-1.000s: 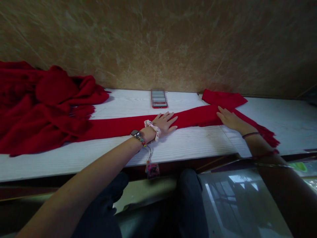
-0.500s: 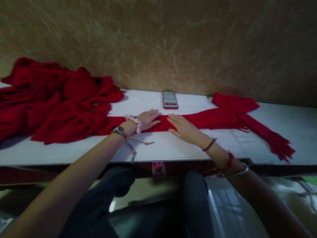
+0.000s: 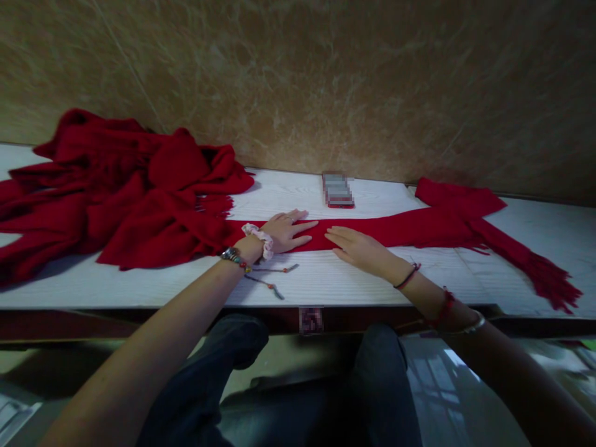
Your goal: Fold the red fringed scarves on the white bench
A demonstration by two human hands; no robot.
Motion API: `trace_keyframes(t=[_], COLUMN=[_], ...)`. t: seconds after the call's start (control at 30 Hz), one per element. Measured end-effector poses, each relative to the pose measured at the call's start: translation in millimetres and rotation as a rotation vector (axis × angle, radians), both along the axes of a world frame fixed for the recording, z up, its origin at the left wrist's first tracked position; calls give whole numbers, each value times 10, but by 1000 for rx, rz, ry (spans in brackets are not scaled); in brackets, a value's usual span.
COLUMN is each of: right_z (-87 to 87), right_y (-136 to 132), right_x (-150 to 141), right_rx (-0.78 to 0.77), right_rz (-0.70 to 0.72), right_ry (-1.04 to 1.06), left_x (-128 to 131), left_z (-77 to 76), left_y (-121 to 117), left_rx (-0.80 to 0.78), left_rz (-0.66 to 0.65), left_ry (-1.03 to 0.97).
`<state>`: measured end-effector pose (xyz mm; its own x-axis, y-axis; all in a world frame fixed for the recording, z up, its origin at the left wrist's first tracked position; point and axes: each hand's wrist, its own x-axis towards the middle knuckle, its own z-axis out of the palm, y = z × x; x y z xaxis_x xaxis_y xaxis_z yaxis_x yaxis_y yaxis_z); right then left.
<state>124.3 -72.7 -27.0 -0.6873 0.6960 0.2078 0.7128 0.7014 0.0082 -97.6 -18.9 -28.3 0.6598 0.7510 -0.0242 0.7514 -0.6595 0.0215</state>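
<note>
A red scarf (image 3: 400, 230) lies as a long narrow band across the white tabletop, with a fold and a fringed end at the right. My left hand (image 3: 285, 232) rests flat on the band with its fingers spread. Just to its right, my right hand (image 3: 356, 248) lies on the same band, palm down and fingers stretched out. Neither hand grips the cloth. At the left, a crumpled heap of red fringed cloth (image 3: 177, 167) overlaps the band's left end, so I cannot tell where that end is.
Behind the band, a phone (image 3: 338, 190) with a blurred screen lies on the white table (image 3: 288, 186). A brown marbled wall (image 3: 298, 87) rises along the back edge. My knees are under the table's front edge, below a small blurred red item (image 3: 311, 320).
The whole view has shifted, so everything appears a little farther right. My left hand's fingers have spread slightly more; both hands stay on the scarf.
</note>
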Motion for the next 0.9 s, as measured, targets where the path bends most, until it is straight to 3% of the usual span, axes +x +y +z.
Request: trace_keyframes(t=[0.13, 0.27, 0.57, 0.67, 0.9], right_z=[170, 230, -6, -44, -58], right_y=[15, 19, 4, -8, -25], right_x=[-133, -217, -254, -257, -239], right_rx=[34, 96, 300, 362, 406], right_rz=[97, 78, -64, -80, -147], right_ry=[-161, -243, -86, -52, -48], left_x=[0, 4, 32, 96, 198], left_z=[-9, -17, 51, 101, 163], left_y=[-3, 8, 122, 255, 520], left_rx=[4, -7, -34, -72, -402], left_rz=[8, 16, -55, -5, 198], left_ry=[4, -12, -157, -233, -533])
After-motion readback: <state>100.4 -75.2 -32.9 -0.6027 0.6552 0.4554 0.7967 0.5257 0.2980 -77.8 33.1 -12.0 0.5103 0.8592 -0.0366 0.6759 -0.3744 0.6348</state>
